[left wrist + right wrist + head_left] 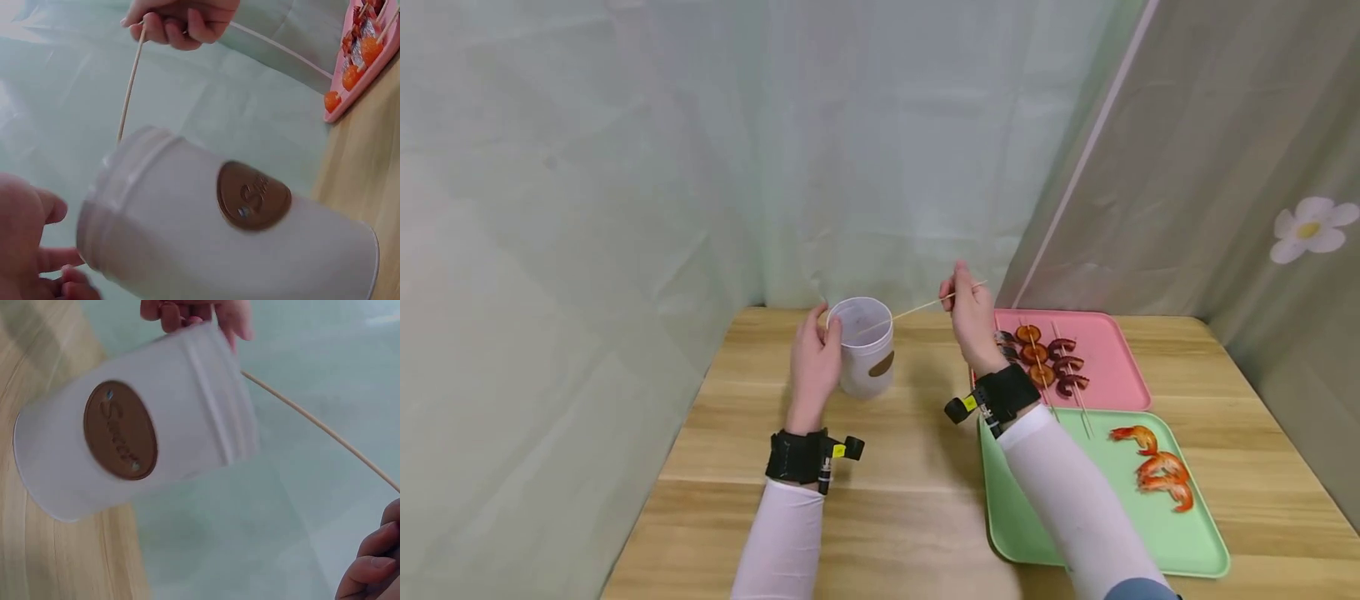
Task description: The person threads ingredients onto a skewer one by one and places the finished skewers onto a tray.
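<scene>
A white canister [868,367] with a brown oval label [254,195] stands at the middle of the table, its mouth tipped slightly toward me. My left hand [816,358] holds it by the left side of the rim, thumb at the near edge. To the right and higher, my right hand [967,312] pinches a thin bamboo skewer [917,308] near one end. The skewer slants down to the left, and its other end dips inside the canister's mouth. In the right wrist view, the lower part of the skewer [312,419] passes behind the rim.
A pink tray [1108,350] at the back right bears several food skewers [1037,354]. Overlapping it in front, a green tray [1030,533] carries several shrimp [1161,471]; my right forearm crosses above this tray. A pale curtain [880,167] hangs behind the wooden table [865,517].
</scene>
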{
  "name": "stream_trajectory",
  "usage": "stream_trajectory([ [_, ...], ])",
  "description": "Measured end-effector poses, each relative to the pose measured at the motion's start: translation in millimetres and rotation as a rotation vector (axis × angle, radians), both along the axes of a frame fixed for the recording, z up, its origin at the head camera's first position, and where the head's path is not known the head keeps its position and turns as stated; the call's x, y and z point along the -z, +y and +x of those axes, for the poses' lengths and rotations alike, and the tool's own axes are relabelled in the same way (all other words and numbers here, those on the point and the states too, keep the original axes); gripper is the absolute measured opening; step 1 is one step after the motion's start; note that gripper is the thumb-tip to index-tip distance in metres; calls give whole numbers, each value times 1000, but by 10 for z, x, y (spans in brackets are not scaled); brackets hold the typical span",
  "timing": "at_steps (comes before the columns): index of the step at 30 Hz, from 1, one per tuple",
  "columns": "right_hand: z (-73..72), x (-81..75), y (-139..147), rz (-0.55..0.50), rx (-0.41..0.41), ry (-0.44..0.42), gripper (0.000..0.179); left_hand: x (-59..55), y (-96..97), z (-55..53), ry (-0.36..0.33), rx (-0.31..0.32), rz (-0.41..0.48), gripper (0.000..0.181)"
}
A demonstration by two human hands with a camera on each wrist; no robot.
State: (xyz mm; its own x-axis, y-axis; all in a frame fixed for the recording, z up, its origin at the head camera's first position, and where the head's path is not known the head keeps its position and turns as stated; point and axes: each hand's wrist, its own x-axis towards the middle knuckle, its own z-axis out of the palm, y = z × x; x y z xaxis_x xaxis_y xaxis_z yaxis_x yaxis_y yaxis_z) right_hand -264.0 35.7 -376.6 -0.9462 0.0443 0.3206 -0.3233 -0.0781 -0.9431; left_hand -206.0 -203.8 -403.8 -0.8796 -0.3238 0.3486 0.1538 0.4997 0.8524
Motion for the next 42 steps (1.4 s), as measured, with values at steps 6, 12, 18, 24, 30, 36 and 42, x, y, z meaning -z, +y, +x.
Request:
stream_trajectory([
  [6, 204, 55, 210, -225, 36, -41, 55, -157, 56, 81, 196, -92, -20, 38],
  [12, 501, 176, 529, -215, 45, -111, 56, -301, 170, 217, 341, 61, -139, 30],
  [18, 713, 264, 843, -121, 15, -119, 54, -383, 333, 343, 372, 272, -275, 29],
  [24, 846, 271, 1003, -133, 16, -115, 54, -332, 498, 413, 220, 509, -419, 35],
  [30, 924, 329, 1021, -150, 2, -178, 52, -197, 645, 422, 12, 661, -548, 39],
  [36, 944, 375, 1003, -81, -55, -202, 50, -147, 697, 451, -43, 701, -596, 26],
  [42, 933, 397, 1019, -37, -112, -199, 50, -140, 670, 470, -19, 686, -617, 22],
])
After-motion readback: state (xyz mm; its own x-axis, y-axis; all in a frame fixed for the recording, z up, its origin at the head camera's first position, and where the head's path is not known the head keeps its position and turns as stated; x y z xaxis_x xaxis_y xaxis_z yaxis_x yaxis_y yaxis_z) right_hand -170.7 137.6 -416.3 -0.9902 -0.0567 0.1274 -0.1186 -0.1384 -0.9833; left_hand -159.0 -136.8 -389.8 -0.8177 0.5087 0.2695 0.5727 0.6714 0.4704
